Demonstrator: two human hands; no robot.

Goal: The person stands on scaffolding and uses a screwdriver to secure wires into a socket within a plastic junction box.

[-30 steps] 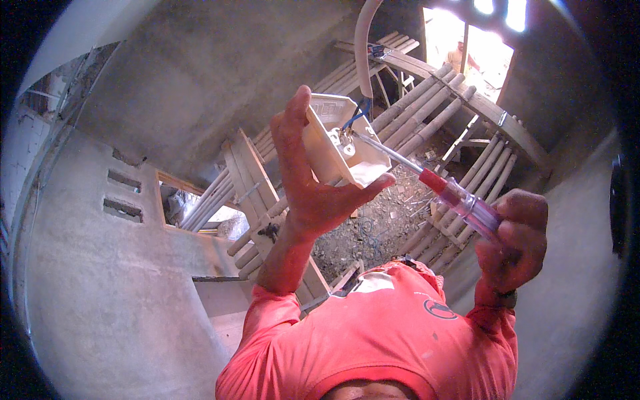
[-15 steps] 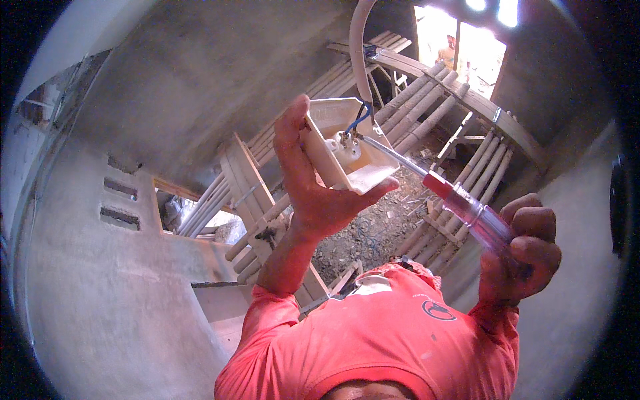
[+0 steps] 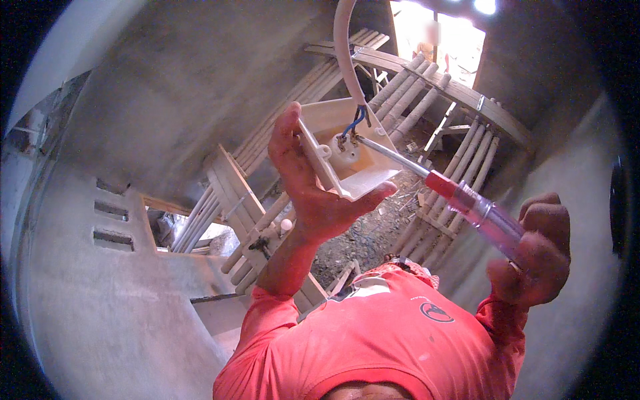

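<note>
My left hand (image 3: pixel 313 200) grips a white plastic box-shaped electrical fitting (image 3: pixel 320 107), fingers along its left wall and thumb under the lower edge. The open side faces me and shows a round terminal block (image 3: pixel 345 152) inside. Blue and dark wires (image 3: pixel 358 120) come out of a pale conduit (image 3: pixel 342 50) and end at the terminals. In my right hand (image 3: pixel 537 257) is a screwdriver (image 3: pixel 477 203) with a red and clear handle, its fingers closed round the handle's end. The metal shaft reaches into the fitting, with its tip against a terminal beside the wires.
Bamboo poles and planks (image 3: pixel 413 87) form scaffolding below, over rubble-strewn ground (image 3: pixel 360 247). Grey plastered walls (image 3: pixel 160 120) stand around. A window opening (image 3: pixel 190 227) is at left, and a bright doorway (image 3: pixel 443 40) at the far end shows a blurred figure.
The view has shifted slightly, so the scaffolding and doorway sit further left. The fitting is tilted a little differently. My right hand has moved slightly right on the screwdriver, whose tip stays at the terminal.
</note>
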